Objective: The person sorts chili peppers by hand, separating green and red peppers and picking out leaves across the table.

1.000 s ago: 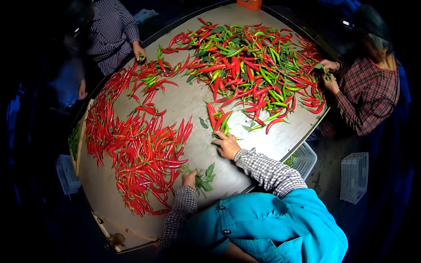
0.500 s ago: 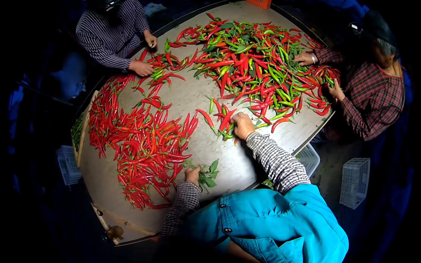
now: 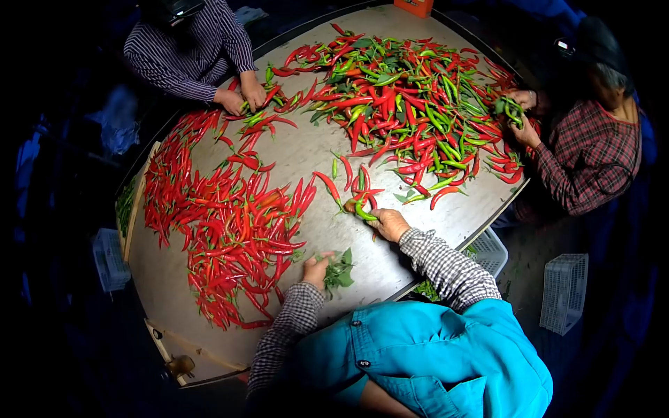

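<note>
My left hand (image 3: 316, 270) is closed round a sprig of green leaves (image 3: 339, 270), just above the table (image 3: 279, 313) and to the right of the sorted-looking heap of red chillies (image 3: 240, 230). My right hand (image 3: 387, 224) is closed at a green chilli (image 3: 363, 211), with its fingertips partly hidden. A few red chillies (image 3: 327, 185) lie loose beyond that hand. Farther up the table is a mixed pile of red and green chillies (image 3: 411, 104) with leaves among them.
At the upper left, a person in a striped shirt (image 3: 188, 52) reaches onto chillies. A person in a checked shirt (image 3: 592, 153) holds green chillies at the right. White baskets (image 3: 490, 251) stand below the table edge, another crate (image 3: 564, 292) farther right. An orange box (image 3: 414, 6) sits at the far edge.
My left hand has lifted slightly and moved right with the leaves. My right hand has drawn back toward me, now at a green chilli. The co-workers' hands have each come closer together.
</note>
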`<state>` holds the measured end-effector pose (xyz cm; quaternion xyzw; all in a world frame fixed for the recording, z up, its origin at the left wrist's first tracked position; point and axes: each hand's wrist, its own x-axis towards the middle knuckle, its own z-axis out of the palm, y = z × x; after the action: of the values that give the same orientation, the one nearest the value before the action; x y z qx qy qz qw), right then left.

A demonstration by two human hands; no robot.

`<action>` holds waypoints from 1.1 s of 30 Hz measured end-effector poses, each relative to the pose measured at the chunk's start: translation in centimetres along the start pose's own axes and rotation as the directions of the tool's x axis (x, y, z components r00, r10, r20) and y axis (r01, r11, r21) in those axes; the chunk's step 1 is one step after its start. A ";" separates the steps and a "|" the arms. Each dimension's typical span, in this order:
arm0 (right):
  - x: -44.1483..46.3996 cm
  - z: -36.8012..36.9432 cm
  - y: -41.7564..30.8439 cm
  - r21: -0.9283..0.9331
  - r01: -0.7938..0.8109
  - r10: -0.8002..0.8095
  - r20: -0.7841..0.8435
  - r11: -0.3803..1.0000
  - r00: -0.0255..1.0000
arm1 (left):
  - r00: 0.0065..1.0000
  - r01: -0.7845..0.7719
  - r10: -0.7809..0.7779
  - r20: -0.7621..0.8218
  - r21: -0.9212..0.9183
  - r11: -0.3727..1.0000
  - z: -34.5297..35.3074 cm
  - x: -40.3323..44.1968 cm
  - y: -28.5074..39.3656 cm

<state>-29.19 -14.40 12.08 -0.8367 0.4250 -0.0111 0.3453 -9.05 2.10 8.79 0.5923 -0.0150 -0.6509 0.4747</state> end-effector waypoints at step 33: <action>-3.0 -0.1 -4.7 0.936 -0.282 0.321 0.206 0.211 0.924 | 0.828 -0.547 0.508 0.239 0.542 0.638 5.8 -1.6 2.5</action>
<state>-27.81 -10.45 15.76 -0.3619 0.4918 -0.2095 0.7637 -12.30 -1.42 13.16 0.6575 -0.4034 -0.4645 0.4350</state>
